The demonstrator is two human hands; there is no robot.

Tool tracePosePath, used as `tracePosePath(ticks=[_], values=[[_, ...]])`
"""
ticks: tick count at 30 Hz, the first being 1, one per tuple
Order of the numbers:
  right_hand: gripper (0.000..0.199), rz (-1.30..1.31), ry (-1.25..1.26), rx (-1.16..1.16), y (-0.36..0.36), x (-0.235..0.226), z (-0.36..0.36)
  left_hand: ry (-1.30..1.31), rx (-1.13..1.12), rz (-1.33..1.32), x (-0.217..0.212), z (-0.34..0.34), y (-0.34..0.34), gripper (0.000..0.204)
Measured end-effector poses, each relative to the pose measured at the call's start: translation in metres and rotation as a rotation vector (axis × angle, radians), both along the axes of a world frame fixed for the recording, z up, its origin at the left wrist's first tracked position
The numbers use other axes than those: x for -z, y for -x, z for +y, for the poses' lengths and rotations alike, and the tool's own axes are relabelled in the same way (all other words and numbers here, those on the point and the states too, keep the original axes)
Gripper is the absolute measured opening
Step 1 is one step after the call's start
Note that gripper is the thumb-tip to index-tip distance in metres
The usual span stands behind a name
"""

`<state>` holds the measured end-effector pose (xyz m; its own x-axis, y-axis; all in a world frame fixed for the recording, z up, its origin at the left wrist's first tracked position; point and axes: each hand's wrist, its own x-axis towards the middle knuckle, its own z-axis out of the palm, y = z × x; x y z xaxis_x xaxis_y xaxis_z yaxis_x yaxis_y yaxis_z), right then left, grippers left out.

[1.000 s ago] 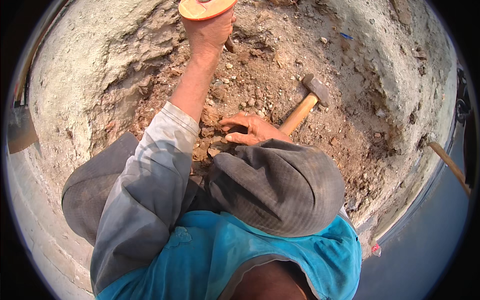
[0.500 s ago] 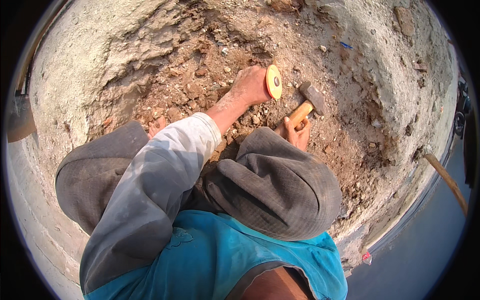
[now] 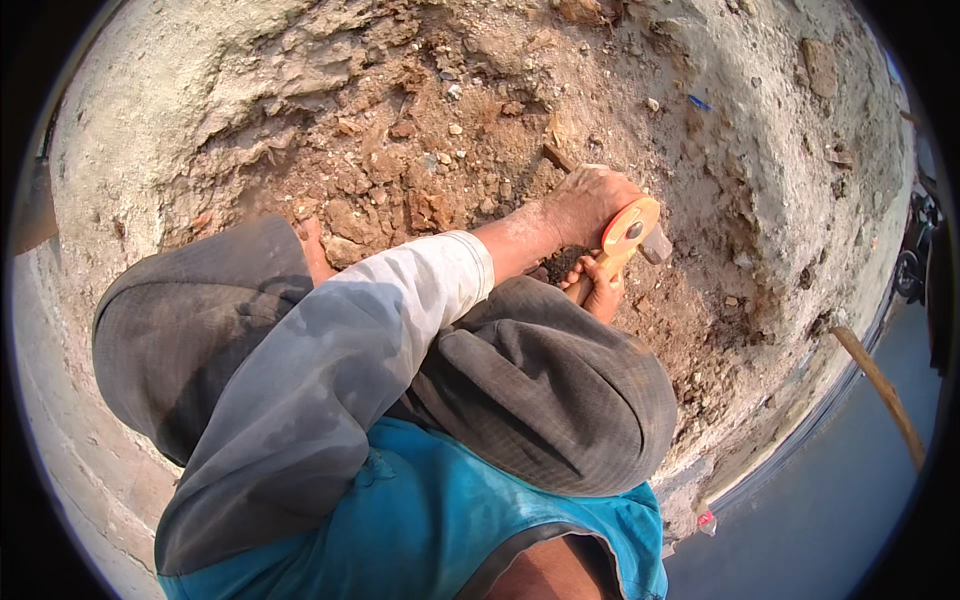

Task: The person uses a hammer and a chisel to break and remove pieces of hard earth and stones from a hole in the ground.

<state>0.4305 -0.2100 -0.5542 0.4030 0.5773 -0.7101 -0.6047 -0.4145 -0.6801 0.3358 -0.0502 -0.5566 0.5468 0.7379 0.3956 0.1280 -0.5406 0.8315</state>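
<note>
My left hand [image 3: 596, 196] is closed round a chisel whose round orange-yellow hand guard [image 3: 632, 222] faces up towards me. The chisel's dark metal shank [image 3: 560, 157] sticks out beyond the hand, tilted towards the far left above the loose soil. Just nearer to me, my right hand [image 3: 603, 296] grips the wooden handle of a hammer [image 3: 656, 246], close to my right knee. The guard covers part of the hammer, so only a piece of its metal head shows, to the right of the disc. Whether the two tools touch I cannot tell.
Broken brown earth and stones [image 3: 420, 175] lie in a hollow before my folded legs [image 3: 550, 390]. Rough pale walls of soil rise around it. A blue scrap [image 3: 699, 103] lies at far right. A wooden pole [image 3: 880, 385] leans at the right, above grey paving [image 3: 800, 500].
My left hand has moved right with the chisel, which has tipped so its shank points far left. Its guard now overlaps the hammer, which stays in my right hand.
</note>
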Motion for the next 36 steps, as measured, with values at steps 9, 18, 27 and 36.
tracePosePath(ticks=[9,18,27,36], values=[[0.039,-0.869,-0.4,0.058,-0.051,-0.135,0.031,0.085,-0.053,0.08,0.001,0.016,-0.01,0.03],[0.023,-0.749,0.021,-0.454,-0.021,-0.125,0.042,0.138,-0.139,0.122,0.001,0.027,-0.021,0.034],[0.035,-0.726,-0.605,0.018,-0.057,-0.194,0.079,0.099,-0.211,0.029,0.026,0.03,-0.01,0.032],[0.023,-0.357,0.157,-0.527,-0.022,-0.119,0.055,0.037,-0.168,-0.013,0.031,0.031,-0.004,0.037]])
